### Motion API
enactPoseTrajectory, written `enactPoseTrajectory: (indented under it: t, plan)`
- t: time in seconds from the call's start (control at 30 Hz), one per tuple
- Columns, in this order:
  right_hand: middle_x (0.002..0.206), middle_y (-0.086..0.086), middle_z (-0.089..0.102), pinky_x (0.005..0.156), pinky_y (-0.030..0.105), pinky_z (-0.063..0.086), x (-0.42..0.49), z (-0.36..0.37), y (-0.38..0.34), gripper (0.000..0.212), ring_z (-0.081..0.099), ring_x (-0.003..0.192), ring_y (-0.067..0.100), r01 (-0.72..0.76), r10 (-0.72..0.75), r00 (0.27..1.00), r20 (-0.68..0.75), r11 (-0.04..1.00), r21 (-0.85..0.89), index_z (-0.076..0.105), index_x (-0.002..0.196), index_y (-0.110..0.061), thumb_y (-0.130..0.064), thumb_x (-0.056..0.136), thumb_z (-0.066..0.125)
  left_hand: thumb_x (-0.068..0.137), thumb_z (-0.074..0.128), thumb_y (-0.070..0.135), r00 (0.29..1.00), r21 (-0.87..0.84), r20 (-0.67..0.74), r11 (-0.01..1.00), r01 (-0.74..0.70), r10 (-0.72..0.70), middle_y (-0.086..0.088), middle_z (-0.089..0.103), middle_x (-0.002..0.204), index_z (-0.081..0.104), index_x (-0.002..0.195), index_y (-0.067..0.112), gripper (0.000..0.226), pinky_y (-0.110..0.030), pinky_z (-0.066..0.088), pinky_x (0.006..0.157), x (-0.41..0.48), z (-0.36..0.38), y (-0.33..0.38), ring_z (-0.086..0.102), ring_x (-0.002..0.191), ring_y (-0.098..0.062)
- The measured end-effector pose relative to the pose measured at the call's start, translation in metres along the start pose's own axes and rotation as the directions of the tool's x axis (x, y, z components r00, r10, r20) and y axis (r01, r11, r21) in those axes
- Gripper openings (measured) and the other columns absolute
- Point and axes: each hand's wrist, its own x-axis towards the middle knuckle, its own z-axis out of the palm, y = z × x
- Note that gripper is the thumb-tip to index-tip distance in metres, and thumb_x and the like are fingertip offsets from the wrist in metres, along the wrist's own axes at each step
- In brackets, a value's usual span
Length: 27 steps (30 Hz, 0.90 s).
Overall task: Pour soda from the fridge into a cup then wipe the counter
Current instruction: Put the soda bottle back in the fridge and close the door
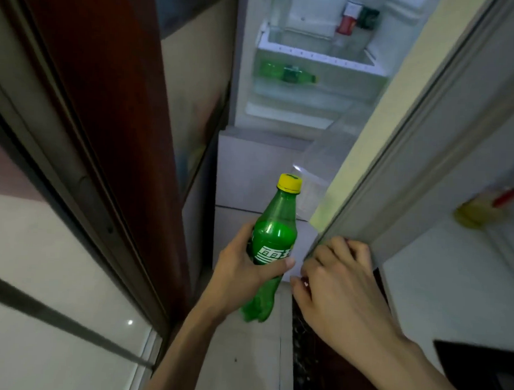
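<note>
My left hand (237,270) grips a green soda bottle (273,234) with a yellow cap around its labelled middle, holding it upright and slightly tilted in front of me. My right hand (331,274) curls its fingers around the edge of the open fridge door (378,159). The fridge (314,58) stands open ahead, lit inside. A second green bottle (287,73) lies on its side behind a clear drawer front. No cup is in view.
A dark red-brown door frame (106,114) and a sliding glass door (41,244) close in on the left. A red container (349,19) stands on an upper fridge shelf. Pale floor tiles (251,171) run between the frame and the fridge door.
</note>
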Motion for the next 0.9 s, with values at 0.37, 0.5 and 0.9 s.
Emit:
enactPoseTrajectory:
  t: [0.37,0.5,0.9]
  plan:
    - [0.142,0.017,0.045,0.107,0.045,0.041,-0.015,0.001,0.057,0.059,0.04,0.132,0.032,-0.157,0.181,0.976,-0.121,0.97,0.186,0.05,0.134,-0.005,-0.028,0.082,0.066,0.073,0.082,0.038,0.996,0.022,0.091,1.0,-0.009,0.007,0.009,0.072,0.104,0.06,0.118,0.031,0.05,-0.047,0.056,0.089,0.017,0.065,0.023,0.069,0.097,-0.009]
    - [0.147,0.02,0.04,0.113,0.048,0.032,-0.025,0.004,0.077,0.068,0.035,0.139,0.035,-0.204,0.215,0.975,-0.058,0.968,0.149,0.044,0.139,-0.005,-0.031,0.08,0.066,0.072,0.081,0.032,0.991,0.089,0.13,0.995,-0.047,0.035,0.012,0.071,0.103,0.058,0.119,0.034,0.052,-0.046,0.057,0.086,0.02,0.089,0.027,0.068,0.095,-0.008]
    - [0.132,0.017,0.053,0.102,0.045,0.042,-0.052,0.001,0.131,0.063,0.049,0.124,0.034,-0.306,0.331,0.938,-0.102,0.931,0.2,0.053,0.129,-0.003,-0.037,0.077,0.065,0.058,0.075,0.039,0.963,0.15,0.248,0.977,-0.149,0.108,0.008,0.068,0.102,0.056,0.114,0.038,0.059,-0.017,0.052,0.071,0.024,0.147,0.036,0.066,0.087,-0.004]
